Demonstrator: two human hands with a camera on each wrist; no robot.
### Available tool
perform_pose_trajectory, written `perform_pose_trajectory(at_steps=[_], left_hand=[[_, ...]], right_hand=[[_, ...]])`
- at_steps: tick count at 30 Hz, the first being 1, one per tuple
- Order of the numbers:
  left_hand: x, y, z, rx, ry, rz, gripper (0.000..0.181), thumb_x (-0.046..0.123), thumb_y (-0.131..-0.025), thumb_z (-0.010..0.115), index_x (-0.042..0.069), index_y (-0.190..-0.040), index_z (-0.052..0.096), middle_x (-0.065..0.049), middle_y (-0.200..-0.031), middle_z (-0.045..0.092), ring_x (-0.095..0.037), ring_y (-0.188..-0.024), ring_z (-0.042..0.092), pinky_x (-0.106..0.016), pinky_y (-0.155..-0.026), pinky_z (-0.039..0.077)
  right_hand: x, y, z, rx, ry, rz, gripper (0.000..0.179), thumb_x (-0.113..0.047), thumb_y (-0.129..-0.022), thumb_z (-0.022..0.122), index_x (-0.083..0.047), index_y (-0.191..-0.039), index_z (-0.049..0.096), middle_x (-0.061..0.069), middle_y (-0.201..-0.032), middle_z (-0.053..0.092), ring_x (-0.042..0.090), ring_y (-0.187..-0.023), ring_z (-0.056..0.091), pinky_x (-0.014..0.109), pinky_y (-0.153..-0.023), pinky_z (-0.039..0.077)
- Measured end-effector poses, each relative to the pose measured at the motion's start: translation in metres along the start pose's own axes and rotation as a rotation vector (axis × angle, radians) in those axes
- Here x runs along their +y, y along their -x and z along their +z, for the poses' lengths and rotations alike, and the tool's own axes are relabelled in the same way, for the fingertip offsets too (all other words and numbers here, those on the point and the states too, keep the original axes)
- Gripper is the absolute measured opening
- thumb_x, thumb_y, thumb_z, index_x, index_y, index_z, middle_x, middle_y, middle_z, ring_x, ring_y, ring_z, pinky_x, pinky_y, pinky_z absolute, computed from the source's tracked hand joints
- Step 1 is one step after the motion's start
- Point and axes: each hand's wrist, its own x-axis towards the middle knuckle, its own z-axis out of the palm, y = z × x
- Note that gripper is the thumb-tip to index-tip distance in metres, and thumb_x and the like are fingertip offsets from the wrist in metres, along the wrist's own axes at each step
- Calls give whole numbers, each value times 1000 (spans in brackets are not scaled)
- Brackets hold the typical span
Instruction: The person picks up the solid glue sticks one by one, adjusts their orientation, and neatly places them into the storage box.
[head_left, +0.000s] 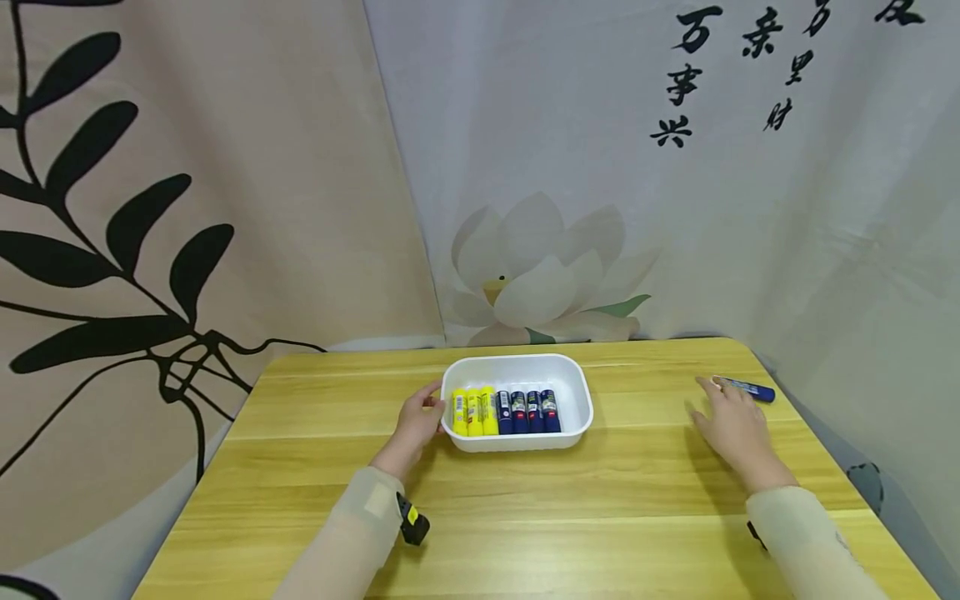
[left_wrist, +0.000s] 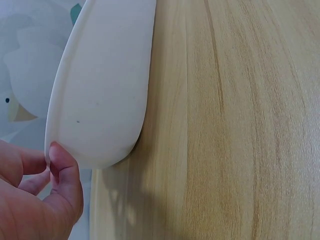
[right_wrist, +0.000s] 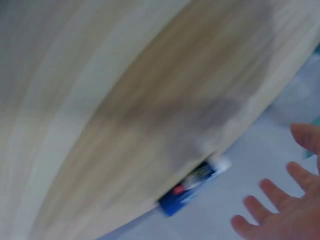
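A white plastic tray (head_left: 525, 444) stands on the table, holding a row of yellow glue sticks (head_left: 475, 412) and dark blue glue sticks (head_left: 528, 412) side by side. At the tray's left end my left hand (head_left: 420, 418) pinches the rim between thumb and fingers, as the left wrist view also shows on the tray (left_wrist: 105, 90). Far to the right lies a single blue glue stick (head_left: 753, 390) with a white end. Over its near side reaches my right hand (head_left: 738, 429), palm down. In the blurred right wrist view its fingers are spread beside the glue stick (right_wrist: 185, 190), holding nothing.
The wood-grain table (head_left: 600, 517) has its right edge just beyond the lone glue stick. Behind the table hangs a printed cloth (head_left: 540, 167) with a lotus, dark leaves and writing. A black wrist camera (head_left: 412, 521) sits on my left sleeve.
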Motion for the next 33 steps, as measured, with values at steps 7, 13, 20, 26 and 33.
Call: perform_pose_trajectory(at_steps=[7, 13, 20, 26, 33], left_hand=[[1, 0, 0, 14, -7, -11, 41, 8, -96, 50, 12, -137, 48, -10, -104, 47, -14, -71, 49, -25, -61, 50], [-2, -2, 1, 12, -16, -12, 42, 9, -97, 51, 13, -138, 48, -11, -105, 47, -13, -68, 48, -27, -61, 50], [-1, -1, 1, 16, -11, -7, 42, 9, -96, 52, 13, -138, 48, -11, -106, 47, -13, -67, 48, -27, -61, 50], [0, -2, 1, 15, -20, 2, 43, 8, -96, 50, 12, -139, 48, -13, -107, 49, -13, -66, 49, -30, -63, 51], [-2, -2, 2, 22, -28, 7, 42, 7, -96, 51, 12, -138, 48, -13, -107, 49, -13, -66, 49, -31, -64, 51]], right_hand=[[45, -22, -3, -62, 3, 23, 64, -25, -92, 56, -3, -145, 29, 36, -142, 24, 59, -125, 21, 75, -97, 16], [64, -33, -11, -200, 35, 59, 67, -31, -95, 52, -2, -147, 23, 36, -145, 18, 58, -129, 14, 77, -96, 11], [63, -37, -19, -307, 75, 72, 64, -29, -97, 49, -2, -148, 20, 35, -146, 17, 57, -131, 12, 77, -98, 10], [60, -37, -16, -337, 125, 72, 50, -17, -101, 37, -1, -146, 25, 37, -141, 25, 58, -126, 21, 75, -95, 21], [64, -36, -12, -323, 120, 65, 50, 5, -97, 32, -7, -145, 34, 40, -133, 24, 61, -116, 27, 72, -92, 28]])
